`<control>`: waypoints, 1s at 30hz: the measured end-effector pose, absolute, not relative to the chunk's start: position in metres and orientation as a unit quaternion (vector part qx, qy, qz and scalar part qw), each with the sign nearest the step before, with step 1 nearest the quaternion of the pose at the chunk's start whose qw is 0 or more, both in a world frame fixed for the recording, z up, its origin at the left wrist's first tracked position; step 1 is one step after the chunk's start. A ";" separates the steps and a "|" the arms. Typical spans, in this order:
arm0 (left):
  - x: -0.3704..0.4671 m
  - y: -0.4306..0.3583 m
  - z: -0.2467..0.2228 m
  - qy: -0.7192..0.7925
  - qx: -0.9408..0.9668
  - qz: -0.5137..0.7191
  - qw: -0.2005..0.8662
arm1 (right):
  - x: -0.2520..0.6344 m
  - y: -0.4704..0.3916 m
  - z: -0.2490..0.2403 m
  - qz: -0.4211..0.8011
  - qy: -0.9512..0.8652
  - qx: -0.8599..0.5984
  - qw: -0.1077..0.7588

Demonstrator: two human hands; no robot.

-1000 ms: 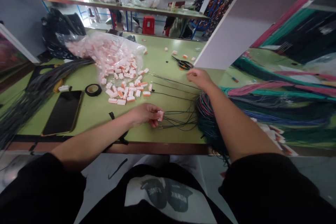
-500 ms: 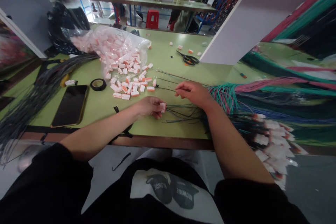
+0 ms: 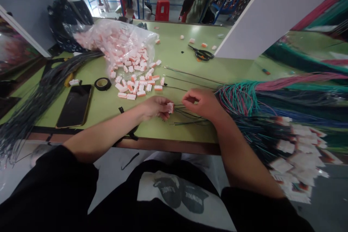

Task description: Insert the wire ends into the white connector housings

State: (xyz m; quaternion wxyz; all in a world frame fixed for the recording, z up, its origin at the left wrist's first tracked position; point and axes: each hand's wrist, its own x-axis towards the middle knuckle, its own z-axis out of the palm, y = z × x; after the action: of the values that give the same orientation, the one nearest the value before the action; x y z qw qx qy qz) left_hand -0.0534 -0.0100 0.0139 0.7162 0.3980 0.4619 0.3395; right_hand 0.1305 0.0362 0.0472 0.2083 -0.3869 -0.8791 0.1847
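Note:
My left hand (image 3: 157, 108) is closed on a small white and orange connector housing (image 3: 170, 107), pinched between thumb and fingers. Several dark wires (image 3: 187, 113) run from this connector's right side and pass beneath my right hand (image 3: 199, 102). The right thumb and forefinger are pinched together just right of the connector; whatever they grip is too small to make out. Beyond the hands, a few loose wires (image 3: 185, 80) with bare tips stretch leftward over the green table (image 3: 163, 130). A pile of similar connectors (image 3: 138, 85) lies past my left hand.
A clear bag of connectors (image 3: 122, 40) stands behind the pile. To the left are black tape (image 3: 102, 84), a phone (image 3: 74, 106) and grey wires (image 3: 54, 79). Black-handled snips (image 3: 202, 54) lie near a white post (image 3: 244, 18). Bundled wires (image 3: 239, 96) and finished-looking connector ends (image 3: 296, 148) fill the right.
My right hand has moved nearer the connector, away from the loose wire farther back. My left hand still grips the connector. The whole view has shifted slightly.

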 end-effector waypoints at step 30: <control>-0.054 -0.009 0.011 0.452 0.403 0.332 0.723 | 0.125 0.031 0.045 0.118 -0.902 -0.393 0.137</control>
State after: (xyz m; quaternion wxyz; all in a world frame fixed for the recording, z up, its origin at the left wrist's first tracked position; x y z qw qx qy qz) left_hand -0.0543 -0.0090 0.0105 0.7231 0.4034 0.4520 0.3317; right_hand 0.1247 0.0312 0.0451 0.1366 -0.3930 -0.9016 0.1183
